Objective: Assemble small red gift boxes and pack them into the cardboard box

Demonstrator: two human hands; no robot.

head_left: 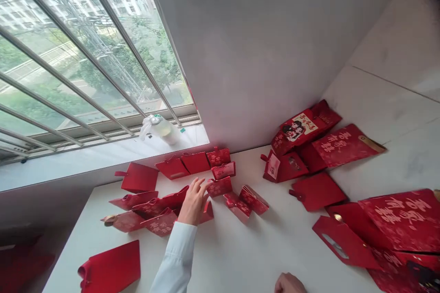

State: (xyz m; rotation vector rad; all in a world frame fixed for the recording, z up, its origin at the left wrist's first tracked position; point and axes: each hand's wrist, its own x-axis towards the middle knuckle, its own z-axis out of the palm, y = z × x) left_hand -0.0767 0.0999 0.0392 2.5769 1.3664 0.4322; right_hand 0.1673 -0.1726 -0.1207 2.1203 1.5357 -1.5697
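My left hand [192, 202], in a pale sleeve, reaches over the white table with its fingers stretched out and slightly apart. Its fingertips are at the left edge of a small red gift box [220, 187] with a floral print; whether they touch it I cannot tell. Partly behind the hand stand more red boxes, among them a patterned one [160, 223] and a plain one [207, 213]. My right hand [289, 284] shows only in part at the bottom edge, with its fingers curled and nothing visible in them.
Red gift bags [347, 144] and boxes line the right side, near the wall. A plain red box [115, 268] lies at the front left. Small red boxes [253, 199] stand mid-table. A bagged bottle [164, 129] sits on the sill [103, 164] beside the barred window.
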